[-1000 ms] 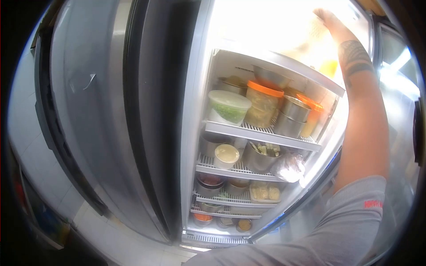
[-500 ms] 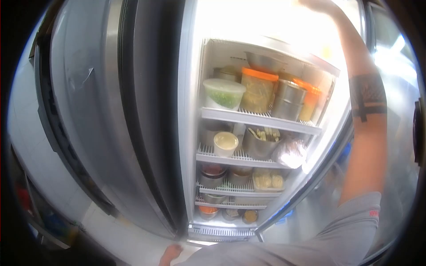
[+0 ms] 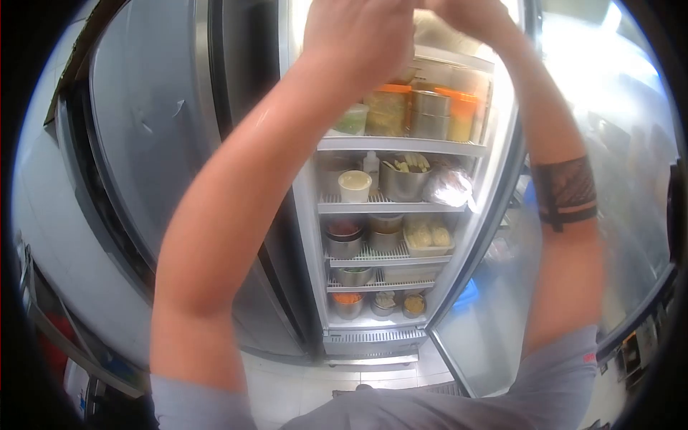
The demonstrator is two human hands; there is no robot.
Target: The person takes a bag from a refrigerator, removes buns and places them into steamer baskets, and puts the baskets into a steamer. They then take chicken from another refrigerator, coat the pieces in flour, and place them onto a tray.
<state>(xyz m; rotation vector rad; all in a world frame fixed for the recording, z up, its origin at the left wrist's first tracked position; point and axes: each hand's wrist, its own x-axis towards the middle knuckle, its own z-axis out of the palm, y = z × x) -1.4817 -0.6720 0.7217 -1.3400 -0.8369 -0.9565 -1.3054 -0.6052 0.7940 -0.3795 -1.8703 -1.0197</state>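
Both my arms are raised in front of an open upright fridge. At the top edge of the view, my left hand (image 3: 360, 34) is before the fridge's upper part, its fingers cut off or turned away. To the right, my right hand (image 3: 473, 17) is at the same height, close to the left one, with its fingers also out of sight. Whether either holds anything does not show. Just under them, a pale blurred thing (image 3: 438, 34) sits behind on the upper shelf. Below are orange-lidded tubs (image 3: 388, 107) and a metal container (image 3: 430, 113).
Lower shelves hold a white tub (image 3: 354, 186), a metal pot (image 3: 405, 179), a foil-wrapped bundle (image 3: 449, 188), and several small pots, including one of orange food (image 3: 347, 304). The glass door (image 3: 502, 301) stands open at right. A closed grey door (image 3: 150, 136) is at left.
My left hand has risen from low by the floor to the fridge's top, beside my right hand. My right arm has shifted left in view, and the fridge interior looks less glaring.
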